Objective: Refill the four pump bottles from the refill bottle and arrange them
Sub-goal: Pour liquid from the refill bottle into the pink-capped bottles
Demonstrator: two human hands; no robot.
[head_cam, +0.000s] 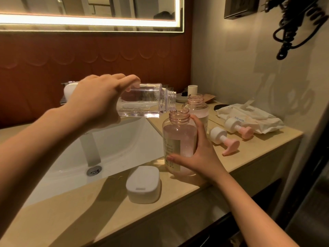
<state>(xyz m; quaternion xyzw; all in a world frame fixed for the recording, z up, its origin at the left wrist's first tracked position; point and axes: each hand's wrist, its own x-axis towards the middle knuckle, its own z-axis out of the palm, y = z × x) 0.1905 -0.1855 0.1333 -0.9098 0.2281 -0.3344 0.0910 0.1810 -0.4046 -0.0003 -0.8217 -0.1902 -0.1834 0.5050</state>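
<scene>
Left hand (96,100) gripping tipped refill bottle (142,102) — mouth over pink bottle (179,139), right hand (199,154) clasping it

Warm, dim light spreads from the glowing strip of the mirror (89,20), itself blown out. Below the mirror, hard shadows cross the counter (187,198). Right of the mirror, the frame's edge darkens and bends.

The beige counter (258,152) carries a near bottle (179,145), far bottle (197,107) at centre; front pump head (224,139), back pump head (237,127), wipes pack (254,115) right; white box (143,184) lower centre.
</scene>
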